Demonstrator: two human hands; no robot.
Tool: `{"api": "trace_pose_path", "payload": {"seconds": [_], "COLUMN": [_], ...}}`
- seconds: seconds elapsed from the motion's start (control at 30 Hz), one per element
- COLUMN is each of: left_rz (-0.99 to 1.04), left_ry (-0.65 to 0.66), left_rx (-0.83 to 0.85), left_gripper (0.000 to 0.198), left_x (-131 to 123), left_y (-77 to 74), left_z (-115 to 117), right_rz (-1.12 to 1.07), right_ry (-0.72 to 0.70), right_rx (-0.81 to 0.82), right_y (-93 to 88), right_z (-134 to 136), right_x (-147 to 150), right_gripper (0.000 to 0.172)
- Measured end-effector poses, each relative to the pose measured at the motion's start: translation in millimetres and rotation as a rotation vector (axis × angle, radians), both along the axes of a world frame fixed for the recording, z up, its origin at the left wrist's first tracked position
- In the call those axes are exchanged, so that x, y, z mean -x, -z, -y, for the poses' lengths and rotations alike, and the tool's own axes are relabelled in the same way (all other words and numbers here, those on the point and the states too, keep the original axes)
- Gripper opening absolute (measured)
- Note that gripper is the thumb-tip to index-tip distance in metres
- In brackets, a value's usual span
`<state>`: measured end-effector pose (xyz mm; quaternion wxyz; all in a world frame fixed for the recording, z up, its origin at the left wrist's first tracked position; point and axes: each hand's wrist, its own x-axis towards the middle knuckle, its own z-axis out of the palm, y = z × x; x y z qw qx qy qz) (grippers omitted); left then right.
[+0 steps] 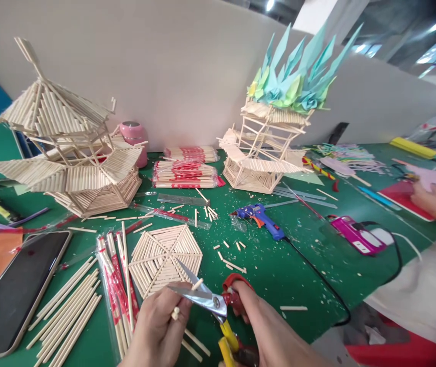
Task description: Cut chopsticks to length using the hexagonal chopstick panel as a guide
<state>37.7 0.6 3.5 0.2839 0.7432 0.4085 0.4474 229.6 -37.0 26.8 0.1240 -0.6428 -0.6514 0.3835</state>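
My left hand (159,329) is closed around wooden sticks (198,284), whose pale ends poke out past the thumb and fingers. In my right hand (266,318) are scissors (210,300) with red and yellow handles. Their blades are apart, with a stick end between them close to my left fingertips. Just beyond the blades lies a flat octagonal panel (157,255) made of sticks. Left of my left hand are loose sticks (71,311) and a plastic pack of sticks (113,285) with red wrapping.
Two stick pavilions (84,178) (256,165) stand at the back, one topped with blue-green paper. A blue glue gun (260,219) and its black cord lie right of centre. A phone (19,290) lies left. A co-worker's hand (432,199) is at far right.
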Motion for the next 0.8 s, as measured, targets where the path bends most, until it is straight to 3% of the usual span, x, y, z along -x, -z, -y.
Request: {"api": "trace_pose_path", "payload": {"seconds": [0.13, 0.33, 0.5, 0.6, 0.7, 0.8], "left_rz": [0.051, -0.031, -0.03, -0.048, -0.083, -0.084], "left_ry": [0.071, -0.223, -0.267, -0.297, -0.258, -0.166], "left_rx": [0.102, 0.088, 0.031, 0.006, -0.022, -0.015], "left_gripper": [0.018, 0.017, 0.016, 0.015, 0.015, 0.015], "left_x": [-1, -6, -8, -9, -6, 0], "left_y": [-4.4, 9.2, 10.9, 9.3, 7.2, 4.5], "left_z": [0, 8, 10, 10, 9, 6], "right_rz": [-0.03, -0.016, -0.034, -0.072, -0.086, -0.101], "right_ry": [-0.029, -0.03, 0.051, 0.097, 0.092, 0.051], "right_rx": [-0.015, -0.011, -0.061, -0.081, -0.072, 0.001], "right_y": [-0.9, 9.7, 20.1, 18.6, 10.7, 1.5], "right_z": [0, -6, -6, -4, -4, -5], "right_x": [-5, -3, 1, 4, 8, 8], "right_gripper": [0.058, 0.056, 0.07, 0.059, 0.051, 0.062]}}
